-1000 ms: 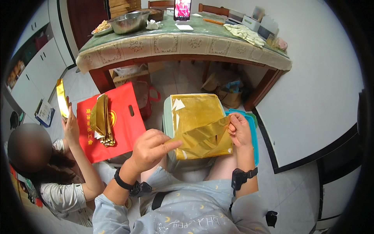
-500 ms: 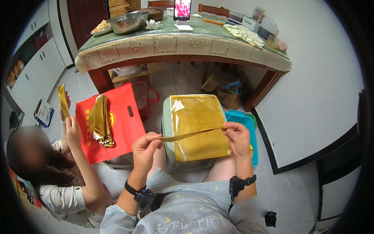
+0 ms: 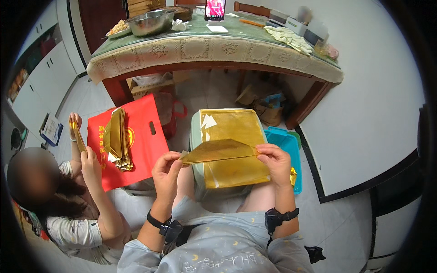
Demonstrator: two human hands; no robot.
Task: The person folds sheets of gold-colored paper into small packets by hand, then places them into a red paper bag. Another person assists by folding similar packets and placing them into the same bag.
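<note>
A folded piece of gold foil paper [image 3: 219, 151] stretches between my hands, its upper flap spread into a long trapezoid. My left hand [image 3: 166, 167] pinches one end between thumb and fingers. At the other end, my right hand [image 3: 275, 160] pinches the paper's corner. Directly beneath lies a stack of gold paper sheets [image 3: 236, 175] with a few white patches showing, resting on a pale green stool [image 3: 196, 136]. To the left, a pile of folded gold pieces [image 3: 117, 139] sits on a red bag [image 3: 148, 150].
A person [image 3: 82, 200] sits at my left, holding another gold strip [image 3: 78, 136]. A turquoise bin [image 3: 297, 168] stands right of the stool. Ahead, a cloth-covered table [image 3: 195, 48] carries a metal bowl [image 3: 150, 25] and a phone [image 3: 215, 10] on a stand.
The gold paper between my hands has gone from a narrow strip to a wider shape with its flap raised. My left hand has shifted slightly left; the person beside me has lowered their strip.
</note>
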